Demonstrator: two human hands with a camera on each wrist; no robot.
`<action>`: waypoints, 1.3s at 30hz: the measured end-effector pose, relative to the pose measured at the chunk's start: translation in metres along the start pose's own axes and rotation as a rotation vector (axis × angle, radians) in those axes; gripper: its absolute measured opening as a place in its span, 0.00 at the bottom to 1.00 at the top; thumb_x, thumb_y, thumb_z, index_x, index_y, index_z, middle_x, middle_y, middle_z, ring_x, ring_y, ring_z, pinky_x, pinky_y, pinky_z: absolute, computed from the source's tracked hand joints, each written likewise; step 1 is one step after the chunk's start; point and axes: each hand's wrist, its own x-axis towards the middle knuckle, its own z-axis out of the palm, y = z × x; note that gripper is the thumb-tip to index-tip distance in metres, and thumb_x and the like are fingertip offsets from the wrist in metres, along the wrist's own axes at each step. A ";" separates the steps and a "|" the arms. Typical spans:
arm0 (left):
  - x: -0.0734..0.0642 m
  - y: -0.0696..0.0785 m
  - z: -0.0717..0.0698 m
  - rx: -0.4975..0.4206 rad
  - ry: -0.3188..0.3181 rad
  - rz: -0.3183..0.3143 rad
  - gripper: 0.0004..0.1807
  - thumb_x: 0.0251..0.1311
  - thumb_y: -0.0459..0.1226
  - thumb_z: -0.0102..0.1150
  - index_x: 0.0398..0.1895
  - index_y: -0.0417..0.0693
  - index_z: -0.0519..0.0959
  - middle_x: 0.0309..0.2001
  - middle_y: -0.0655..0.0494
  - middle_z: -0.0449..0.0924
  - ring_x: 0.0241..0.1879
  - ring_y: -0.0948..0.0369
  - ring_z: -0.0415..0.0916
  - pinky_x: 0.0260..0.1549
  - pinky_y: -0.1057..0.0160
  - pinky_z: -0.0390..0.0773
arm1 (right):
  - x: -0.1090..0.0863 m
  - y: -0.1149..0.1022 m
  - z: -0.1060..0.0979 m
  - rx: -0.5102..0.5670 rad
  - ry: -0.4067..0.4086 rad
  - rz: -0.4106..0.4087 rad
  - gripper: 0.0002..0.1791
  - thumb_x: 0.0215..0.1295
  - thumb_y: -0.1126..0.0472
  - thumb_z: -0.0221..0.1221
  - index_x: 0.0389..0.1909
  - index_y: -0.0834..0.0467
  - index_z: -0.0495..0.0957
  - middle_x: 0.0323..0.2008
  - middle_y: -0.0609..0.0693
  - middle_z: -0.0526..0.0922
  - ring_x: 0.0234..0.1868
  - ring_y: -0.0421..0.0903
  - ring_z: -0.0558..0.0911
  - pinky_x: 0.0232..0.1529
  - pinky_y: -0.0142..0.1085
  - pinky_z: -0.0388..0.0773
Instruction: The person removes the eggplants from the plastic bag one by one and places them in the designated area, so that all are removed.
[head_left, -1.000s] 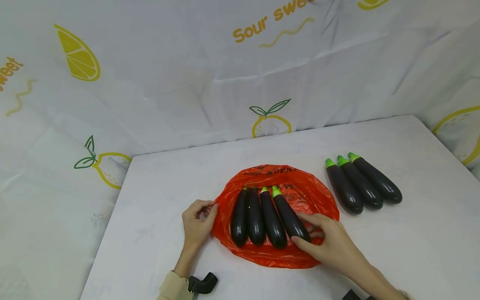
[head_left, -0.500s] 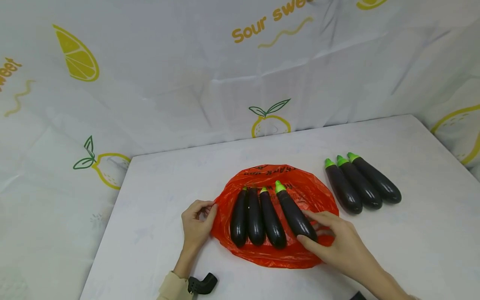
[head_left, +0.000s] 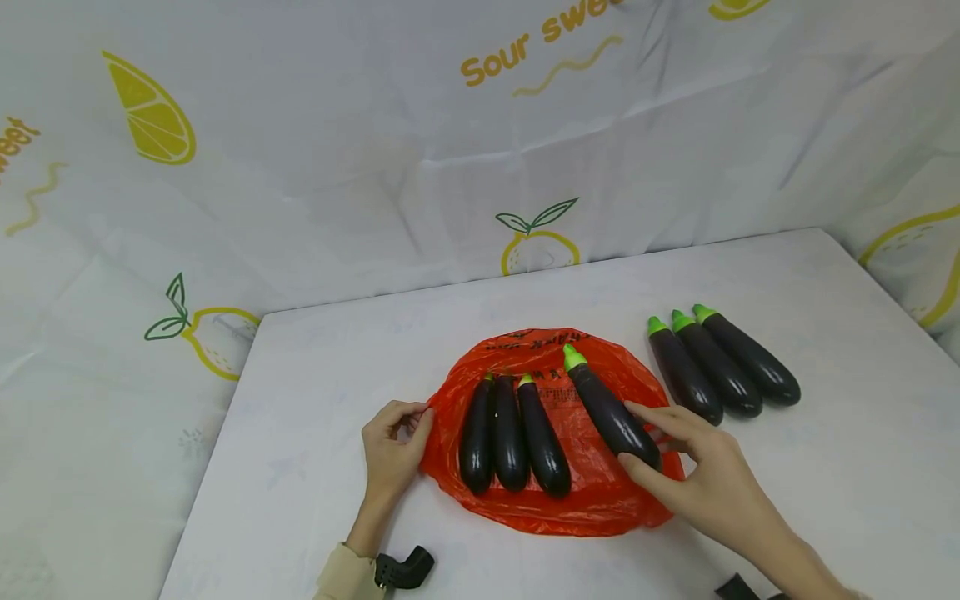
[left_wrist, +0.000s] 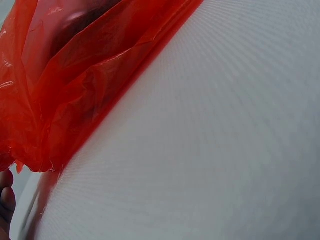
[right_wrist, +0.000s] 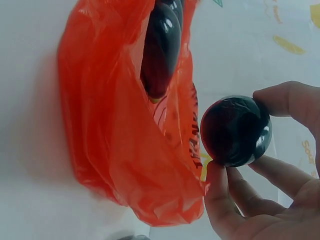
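An open red plastic bag (head_left: 600, 510) lies on the table with three dark eggplants (head_left: 510, 442) side by side in it. At its left edge my left hand (head_left: 393, 450) pinches the rim; in the left wrist view only its fingertips (left_wrist: 7, 197) show beside the red plastic (left_wrist: 100, 80). My right hand (head_left: 705, 471) holds another eggplant (head_left: 611, 415) by its thick end, over the bag's right side, green stem pointing away. The right wrist view shows this eggplant's round end (right_wrist: 235, 132) between thumb and fingers, apart from the bag (right_wrist: 105, 120).
Three more eggplants (head_left: 723, 368) with green stems lie together on the white table (head_left: 337, 350), right of the bag. Behind the table hangs a white cloth (head_left: 337, 167) printed with lemons. A black strap device (head_left: 405, 568) sits at my left wrist.
My right hand has lifted the rightmost eggplant away from the other three in the bag and moved it right. My left hand has stayed at the bag's rim.
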 end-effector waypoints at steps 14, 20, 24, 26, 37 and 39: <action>-0.002 -0.013 -0.004 -0.029 -0.041 -0.020 0.05 0.57 0.23 0.67 0.33 0.38 0.87 0.25 0.45 0.81 0.27 0.67 0.74 0.30 0.78 0.77 | 0.006 0.021 -0.018 0.027 0.137 -0.114 0.31 0.49 0.70 0.75 0.59 0.58 0.82 0.46 0.57 0.85 0.38 0.27 0.73 0.39 0.15 0.75; 0.002 0.006 -0.003 -0.024 -0.042 -0.025 0.04 0.55 0.19 0.65 0.32 0.32 0.85 0.25 0.41 0.80 0.26 0.66 0.73 0.30 0.79 0.76 | 0.010 0.031 -0.026 0.035 0.180 -0.127 0.32 0.48 0.73 0.74 0.59 0.61 0.81 0.45 0.60 0.84 0.37 0.28 0.71 0.40 0.11 0.71; 0.005 0.021 -0.003 -0.033 -0.037 -0.022 0.05 0.54 0.17 0.63 0.31 0.28 0.83 0.24 0.38 0.79 0.26 0.64 0.73 0.30 0.80 0.74 | 0.012 0.039 -0.030 0.033 0.197 -0.125 0.32 0.48 0.74 0.74 0.59 0.62 0.81 0.46 0.62 0.84 0.38 0.26 0.71 0.43 0.08 0.69; 0.005 0.021 -0.003 -0.032 -0.037 -0.016 0.05 0.54 0.17 0.63 0.31 0.28 0.83 0.24 0.38 0.79 0.25 0.63 0.73 0.30 0.80 0.74 | 0.012 0.042 -0.032 0.030 0.202 -0.118 0.32 0.48 0.74 0.74 0.59 0.62 0.81 0.47 0.62 0.84 0.40 0.25 0.70 0.43 0.08 0.69; -0.003 -0.009 -0.002 0.014 -0.032 -0.043 0.06 0.54 0.18 0.65 0.31 0.31 0.85 0.24 0.39 0.80 0.26 0.64 0.73 0.29 0.80 0.74 | 0.014 0.057 -0.044 0.015 0.233 -0.092 0.32 0.49 0.75 0.73 0.60 0.63 0.80 0.50 0.61 0.83 0.41 0.23 0.69 0.42 0.07 0.69; -0.003 -0.011 -0.003 0.006 -0.031 -0.043 0.06 0.54 0.19 0.66 0.32 0.33 0.85 0.24 0.41 0.81 0.26 0.66 0.73 0.30 0.80 0.75 | 0.015 0.060 -0.046 0.020 0.245 -0.089 0.32 0.50 0.75 0.73 0.60 0.63 0.80 0.50 0.47 0.83 0.41 0.22 0.70 0.42 0.07 0.69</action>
